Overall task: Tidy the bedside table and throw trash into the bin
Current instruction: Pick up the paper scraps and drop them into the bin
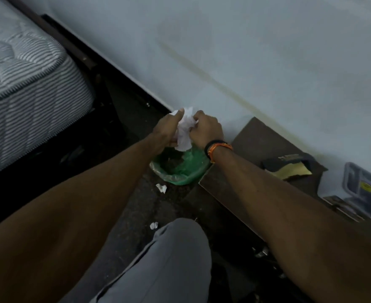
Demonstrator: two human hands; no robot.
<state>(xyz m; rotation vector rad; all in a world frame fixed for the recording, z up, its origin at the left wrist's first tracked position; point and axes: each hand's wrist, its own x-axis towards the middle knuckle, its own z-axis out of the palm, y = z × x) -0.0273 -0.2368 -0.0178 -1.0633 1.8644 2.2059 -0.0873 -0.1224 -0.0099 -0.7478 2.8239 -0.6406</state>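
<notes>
Now, in hand: my left hand (169, 130) and right hand (205, 130) grip a crumpled white paper wad (185, 132) above the green-lined bin (180, 169).
Left: white paper scraps (161, 188) on the floor; clutter on the dark wooden surface (252, 141).

Bin (181, 169) on floor between bed (27, 77) left and bedside table (265, 145) right

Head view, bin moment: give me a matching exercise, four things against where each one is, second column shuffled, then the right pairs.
Things:
1. crumpled white paper
2. green-lined bin
3. small paper scrap
4. striped mattress

Places:
A. on the floor beside the bin
B. upper left of the view, on a dark bed frame
C. gripped between the left hand and the right hand
D. on the floor, directly below both hands

Pairs: 1-C, 2-D, 3-A, 4-B
</notes>
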